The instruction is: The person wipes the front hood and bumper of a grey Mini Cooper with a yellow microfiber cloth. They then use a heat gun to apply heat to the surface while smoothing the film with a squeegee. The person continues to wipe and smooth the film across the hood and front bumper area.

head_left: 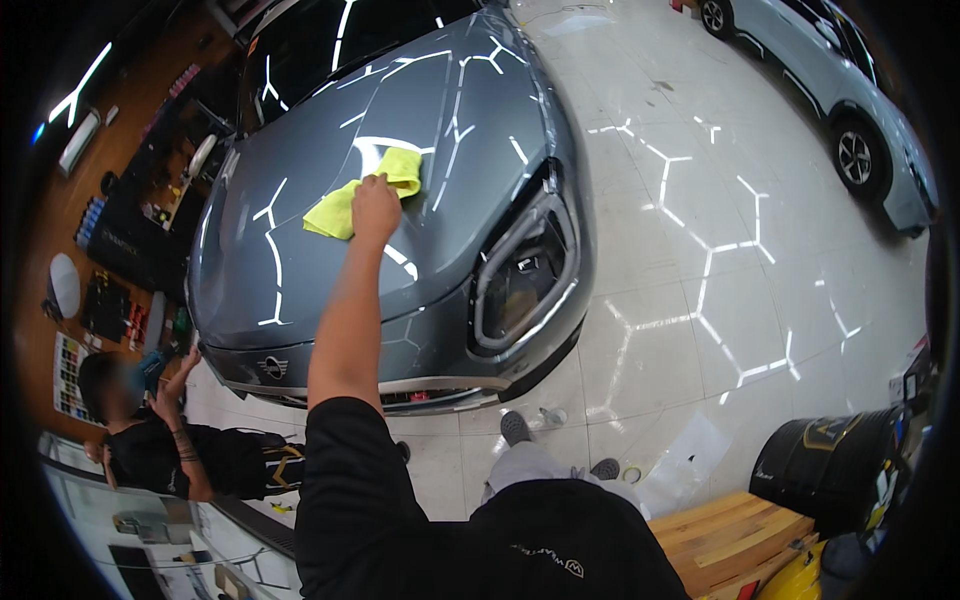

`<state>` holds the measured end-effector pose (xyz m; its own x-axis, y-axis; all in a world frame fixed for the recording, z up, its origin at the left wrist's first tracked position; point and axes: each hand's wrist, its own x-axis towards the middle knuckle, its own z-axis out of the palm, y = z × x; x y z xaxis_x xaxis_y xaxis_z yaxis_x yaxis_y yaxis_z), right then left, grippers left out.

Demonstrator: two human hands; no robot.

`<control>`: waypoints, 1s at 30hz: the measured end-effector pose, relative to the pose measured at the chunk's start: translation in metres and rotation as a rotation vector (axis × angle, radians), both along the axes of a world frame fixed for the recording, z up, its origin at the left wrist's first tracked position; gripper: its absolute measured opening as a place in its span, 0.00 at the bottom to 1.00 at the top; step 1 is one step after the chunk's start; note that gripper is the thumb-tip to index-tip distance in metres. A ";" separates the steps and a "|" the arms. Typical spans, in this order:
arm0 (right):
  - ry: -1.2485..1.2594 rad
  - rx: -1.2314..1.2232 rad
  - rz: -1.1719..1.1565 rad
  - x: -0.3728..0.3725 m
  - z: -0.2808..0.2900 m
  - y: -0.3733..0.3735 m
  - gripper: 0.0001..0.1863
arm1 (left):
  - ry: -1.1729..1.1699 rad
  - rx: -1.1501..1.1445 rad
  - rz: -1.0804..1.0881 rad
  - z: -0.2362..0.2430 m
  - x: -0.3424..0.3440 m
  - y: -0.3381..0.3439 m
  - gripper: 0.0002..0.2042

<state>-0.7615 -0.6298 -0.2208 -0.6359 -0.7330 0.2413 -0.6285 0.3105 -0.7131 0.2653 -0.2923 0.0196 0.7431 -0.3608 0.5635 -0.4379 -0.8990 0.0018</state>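
One yellow cloth (362,195) lies under left-hand fingers (375,183) on the grey hood (300,270).

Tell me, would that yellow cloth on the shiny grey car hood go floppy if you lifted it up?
Probably floppy: the yellow cloth lies crumpled in soft folds under the left hand. It likely weighs little, being thin and bunched. On the glossy grey car hood it should slide easily when pushed.

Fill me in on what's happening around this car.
The person's left hand presses a yellow cloth flat on the grey car's hood, arm stretched out over it. The right hand is out of view. A second person crouches by the front bumper at the left. Another car is parked at the upper right, and a black drum stands at the lower right.
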 end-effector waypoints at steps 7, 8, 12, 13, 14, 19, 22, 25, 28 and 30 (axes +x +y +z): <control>-0.223 0.209 1.137 0.331 -0.071 -0.032 0.20 | 0.485 0.019 0.077 -0.016 0.107 -0.009 0.27; -0.187 0.241 1.249 0.439 -0.024 -0.007 0.18 | 0.397 -0.138 0.085 -0.021 0.106 0.004 0.25; -0.561 0.357 1.599 0.686 0.116 0.076 0.18 | 0.382 -0.649 -0.208 -0.015 0.054 -0.018 0.13; -0.645 0.382 1.659 0.717 0.142 0.095 0.18 | 0.101 -0.357 -0.309 -0.011 0.021 -0.024 0.13; -0.728 0.379 1.708 0.742 0.164 0.106 0.18 | 0.266 -0.657 -0.403 0.018 -0.031 -0.039 0.11; -1.101 0.568 2.062 0.784 0.229 0.157 0.25 | 0.189 -0.931 -0.422 0.016 -0.196 -0.039 0.05; -1.099 0.736 2.276 0.767 0.223 0.166 0.26 | 0.068 -0.724 -0.196 0.002 -0.235 -0.014 0.06; -1.147 0.721 2.339 0.746 0.204 0.184 0.24 | 0.022 -0.715 -0.029 -0.012 -0.270 0.010 0.09; -1.147 0.568 2.455 0.737 0.186 0.201 0.19 | 0.318 -1.367 0.373 -0.025 -0.297 0.014 0.14; -1.028 0.302 2.676 0.729 0.178 0.213 0.19 | 0.335 -1.502 0.428 -0.042 -0.312 0.016 0.14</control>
